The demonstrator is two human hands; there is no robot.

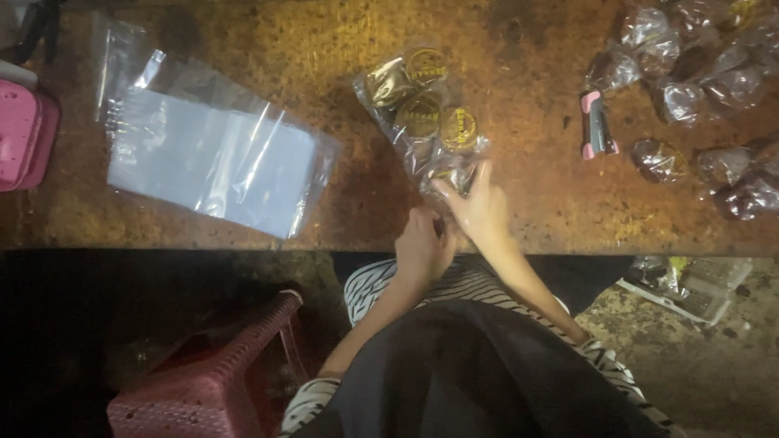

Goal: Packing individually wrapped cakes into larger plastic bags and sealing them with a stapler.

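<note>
I count two hands, the left hand and the right hand, on one bag with four gold discs showing inside. One stack of clear bags lies on the bench; its sheets I can't count. One pink stapler, about nine wrapped packets, one red stool, one pink box

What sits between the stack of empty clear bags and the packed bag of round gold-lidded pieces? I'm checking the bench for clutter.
Nothing: in the head view only bare brown bench separates the stack of empty clear bags from the packed bag.
</note>
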